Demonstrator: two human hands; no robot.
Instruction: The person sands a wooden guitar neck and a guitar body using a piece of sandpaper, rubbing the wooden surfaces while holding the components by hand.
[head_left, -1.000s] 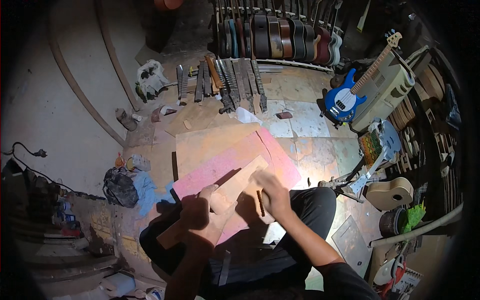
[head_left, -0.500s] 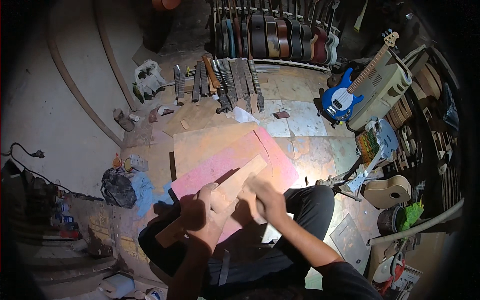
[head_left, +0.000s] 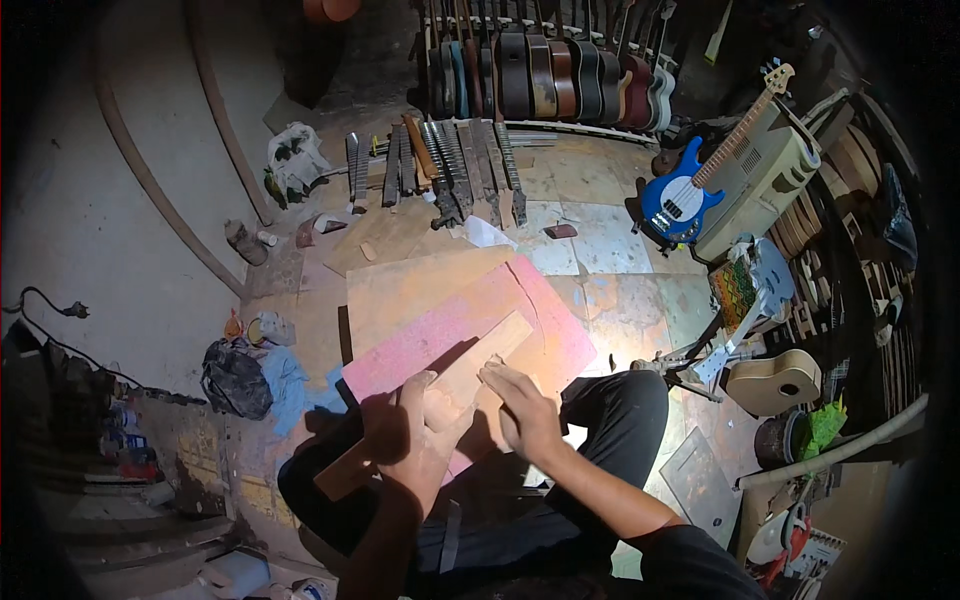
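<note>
A pale wooden piece (head_left: 478,372) lies slantwise over my lap, its broad flat end pointing to the far right. My left hand (head_left: 405,425) is closed around its nearer part, thumb along the side. A narrower, browner length of wood (head_left: 345,470) sticks out on the left below that hand. My right hand (head_left: 525,405) presses on the right edge of the pale piece, fingers together and bent. A small edge of something shows by its fingertips; I cannot make out what it is. Beneath the wood is a pink board (head_left: 400,350) resting on a tan sheet (head_left: 420,275).
Several guitars (head_left: 515,75) stand in a row at the back, with slotted necks (head_left: 450,165) lying before them. A blue bass guitar (head_left: 685,195) leans at the right. Further right are a pale acoustic body (head_left: 775,385) and a pipe (head_left: 840,450). A black bag (head_left: 235,375) sits left.
My right hand, blurred by motion before, is now sharp and slightly lower, its fingers more stretched along the wood. The left hand and the wooden piece have hardly moved.
</note>
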